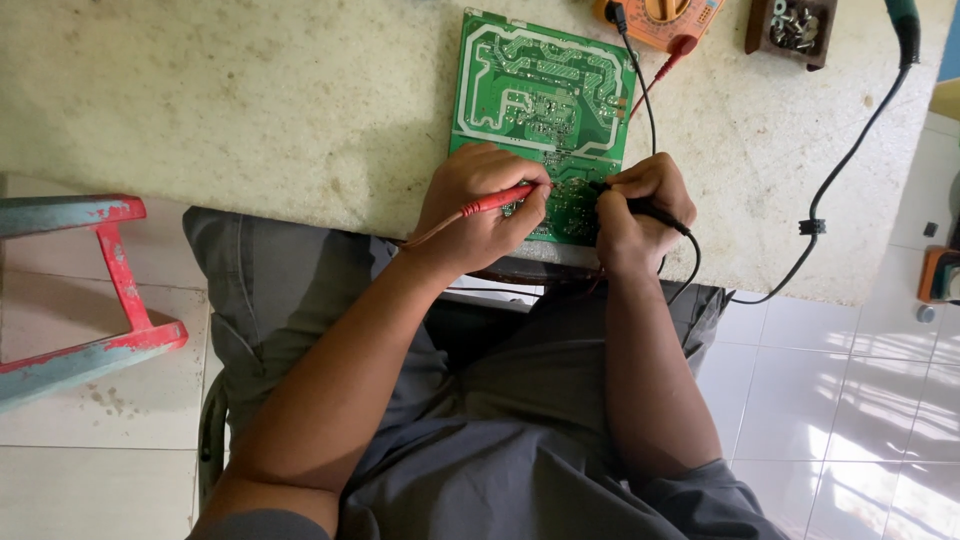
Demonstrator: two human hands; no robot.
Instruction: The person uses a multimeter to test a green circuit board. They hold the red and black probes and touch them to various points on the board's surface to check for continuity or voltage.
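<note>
At the near edge of the pale stone bench (pixel 250 110), in the head view, we see a green circuit board (pixel 540 90) lying flat, its solder side up, reaching from the far edge toward the person's lap. The left hand (pixel 480 210) has its fingers (pixel 525 215) clenched around a red probe (pixel 495 203), tip pressed to the board's near part. Just right of it, the right hand (pixel 635 215) grips a black probe (pixel 655 212) the same way, its tip also on the board. Red and black leads run far to an orange multimeter (pixel 665 15). Right of the meter sits a small brown tray of screws (pixel 792 28). A black cable (pixel 840 170) crosses the bench's right side. A red and blue stool (pixel 90 290) stands left on the tiled floor.
</note>
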